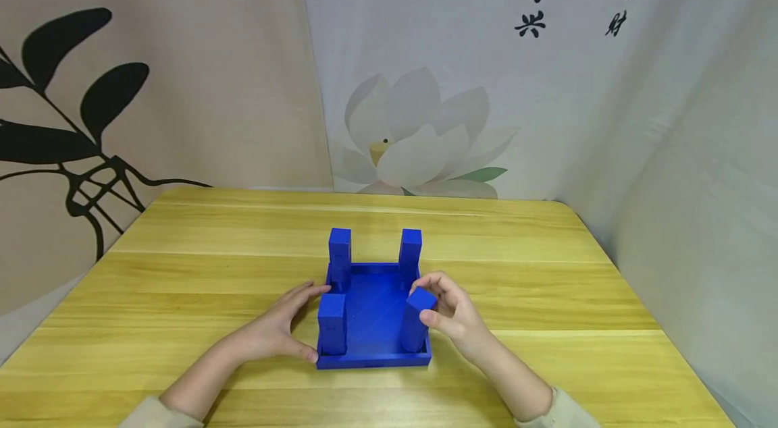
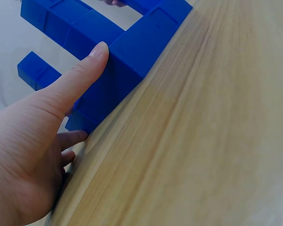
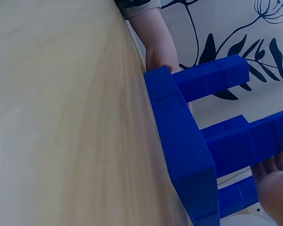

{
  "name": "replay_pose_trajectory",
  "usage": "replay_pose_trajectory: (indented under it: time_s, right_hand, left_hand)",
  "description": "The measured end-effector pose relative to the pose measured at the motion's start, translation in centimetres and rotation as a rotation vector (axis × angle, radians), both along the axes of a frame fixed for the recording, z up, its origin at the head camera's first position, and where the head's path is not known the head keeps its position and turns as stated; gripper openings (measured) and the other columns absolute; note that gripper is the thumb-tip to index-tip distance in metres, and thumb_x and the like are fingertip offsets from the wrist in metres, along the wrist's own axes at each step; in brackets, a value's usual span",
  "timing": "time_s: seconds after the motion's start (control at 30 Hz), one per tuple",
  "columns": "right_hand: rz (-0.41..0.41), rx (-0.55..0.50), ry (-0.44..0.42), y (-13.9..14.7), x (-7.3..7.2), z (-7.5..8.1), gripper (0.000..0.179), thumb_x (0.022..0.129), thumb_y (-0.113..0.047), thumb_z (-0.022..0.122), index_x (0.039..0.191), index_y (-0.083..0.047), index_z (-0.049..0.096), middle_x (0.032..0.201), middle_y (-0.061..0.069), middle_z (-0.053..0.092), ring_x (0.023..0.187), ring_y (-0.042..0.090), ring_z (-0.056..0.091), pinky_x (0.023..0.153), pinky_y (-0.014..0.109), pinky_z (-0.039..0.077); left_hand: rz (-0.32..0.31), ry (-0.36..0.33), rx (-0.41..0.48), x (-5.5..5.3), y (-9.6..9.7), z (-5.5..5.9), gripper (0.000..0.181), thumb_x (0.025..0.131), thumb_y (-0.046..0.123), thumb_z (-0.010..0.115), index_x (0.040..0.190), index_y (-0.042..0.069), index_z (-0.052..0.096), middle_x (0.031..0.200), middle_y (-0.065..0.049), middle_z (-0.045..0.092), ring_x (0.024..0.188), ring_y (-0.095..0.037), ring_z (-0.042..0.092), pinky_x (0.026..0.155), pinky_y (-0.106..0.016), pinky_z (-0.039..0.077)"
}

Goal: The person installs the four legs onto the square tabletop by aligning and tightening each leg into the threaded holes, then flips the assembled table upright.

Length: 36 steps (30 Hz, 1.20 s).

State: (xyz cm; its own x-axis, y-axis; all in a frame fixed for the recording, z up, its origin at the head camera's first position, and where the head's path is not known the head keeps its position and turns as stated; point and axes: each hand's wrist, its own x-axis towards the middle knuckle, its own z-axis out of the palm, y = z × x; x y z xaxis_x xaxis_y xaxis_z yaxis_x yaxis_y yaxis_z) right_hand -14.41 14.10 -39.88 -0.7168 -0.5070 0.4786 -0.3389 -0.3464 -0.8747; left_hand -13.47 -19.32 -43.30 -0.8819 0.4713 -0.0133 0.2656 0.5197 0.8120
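A shallow blue tray (image 1: 373,320) lies on the table, with a square blue post standing at each corner. My right hand (image 1: 456,320) pinches the top of the near-right post (image 1: 413,330) between thumb and fingers. That post leans a little and looks twisted against the tray's sides; its foot is inside the rim. At the tray's left side, my left hand (image 1: 279,330) is spread, its thumb (image 2: 96,54) touching the near-left corner and its fingers touching the side farther back. Upright beside it is the near-left post (image 1: 332,325). The far-left post (image 1: 340,259) and far-right post (image 1: 410,258) stand behind.
The wooden table (image 1: 213,266) extends around the tray on all sides. Behind its far edge hangs a pale curtain (image 1: 425,23) with a printed flower, leaves and dark characters.
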Motion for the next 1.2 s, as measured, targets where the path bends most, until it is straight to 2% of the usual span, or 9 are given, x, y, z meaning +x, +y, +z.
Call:
replay_pose_trajectory:
  time_s: [0.13,0.27,0.33,0.5,0.63,0.8,1.0,1.2]
  right_hand:
    - [-0.026,-0.022,-0.019,-0.3,0.2,-0.1,0.035,0.091,-0.007,0.064,0.111,0.011,0.043,0.110,0.010,0.055,0.103,0.013,0.054,0.083,0.021,0.048]
    - [-0.026,-0.042,-0.046,-0.7,0.5,-0.2,0.027,0.090,-0.006,0.065,0.110,-0.003,0.046,0.109,0.009,0.055,0.101,0.017,0.058,0.085,0.027,0.051]
    - [-0.026,-0.046,-0.056,-0.8,0.6,-0.2,0.027,0.090,-0.005,0.065,0.110,-0.005,0.046,0.109,0.008,0.055,0.101,0.020,0.060,0.085,0.030,0.052]
    - [-0.031,-0.045,-0.056,-0.8,0.6,-0.1,0.030,0.090,-0.006,0.065,0.111,-0.001,0.045,0.110,0.009,0.056,0.101,0.020,0.060,0.087,0.030,0.051]
    - [-0.031,0.000,0.013,-0.6,0.4,0.0,0.038,0.093,-0.015,0.065,0.117,0.005,0.042,0.112,0.009,0.058,0.105,0.023,0.058,0.096,0.032,0.042]
    - [0.013,0.034,0.089,-0.1,0.0,0.1,0.042,0.095,-0.018,0.061,0.126,0.005,0.044,0.115,0.013,0.059,0.105,0.030,0.058,0.102,0.035,0.035]
    - [0.062,0.036,0.176,0.2,-0.4,0.2,0.036,0.096,-0.003,0.051,0.130,0.005,0.047,0.115,0.020,0.059,0.107,0.027,0.058,0.102,0.035,0.036]
    - [0.114,0.026,0.148,0.4,-0.5,0.4,0.029,0.095,0.004,0.045,0.122,0.014,0.048,0.114,0.021,0.060,0.110,0.025,0.058,0.092,0.030,0.046]
  left_hand:
    - [-0.002,0.014,-0.004,-0.1,-0.1,-0.2,0.104,0.064,0.045,0.087,0.149,0.023,0.032,0.153,-0.028,0.012,0.137,-0.051,0.008,0.096,-0.077,0.016]
    - [-0.005,0.020,-0.004,-0.1,-0.1,-0.2,0.104,0.064,0.046,0.086,0.149,0.023,0.032,0.153,-0.028,0.012,0.137,-0.051,0.008,0.096,-0.076,0.016]
    - [-0.005,0.019,-0.003,-0.1,-0.2,-0.2,0.104,0.064,0.046,0.086,0.149,0.023,0.032,0.153,-0.027,0.012,0.137,-0.051,0.008,0.096,-0.076,0.016]
    - [-0.008,0.006,0.007,-0.1,-0.2,-0.2,0.103,0.064,0.043,0.087,0.149,0.024,0.032,0.153,-0.027,0.011,0.137,-0.050,0.007,0.096,-0.076,0.016]
    - [-0.010,-0.004,0.012,-0.1,-0.2,-0.1,0.102,0.065,0.041,0.087,0.149,0.024,0.032,0.154,-0.027,0.011,0.138,-0.050,0.006,0.096,-0.076,0.016]
    - [-0.010,-0.003,0.014,0.0,-0.1,0.0,0.102,0.065,0.040,0.087,0.149,0.024,0.032,0.154,-0.026,0.012,0.138,-0.050,0.006,0.097,-0.076,0.015]
    - [-0.005,-0.011,0.004,0.1,0.0,0.2,0.102,0.065,0.040,0.087,0.149,0.024,0.032,0.154,-0.026,0.012,0.138,-0.050,0.006,0.096,-0.077,0.016]
    - [0.000,-0.008,-0.004,0.1,0.0,0.2,0.102,0.065,0.041,0.087,0.149,0.024,0.032,0.154,-0.026,0.012,0.138,-0.050,0.007,0.095,-0.077,0.015]
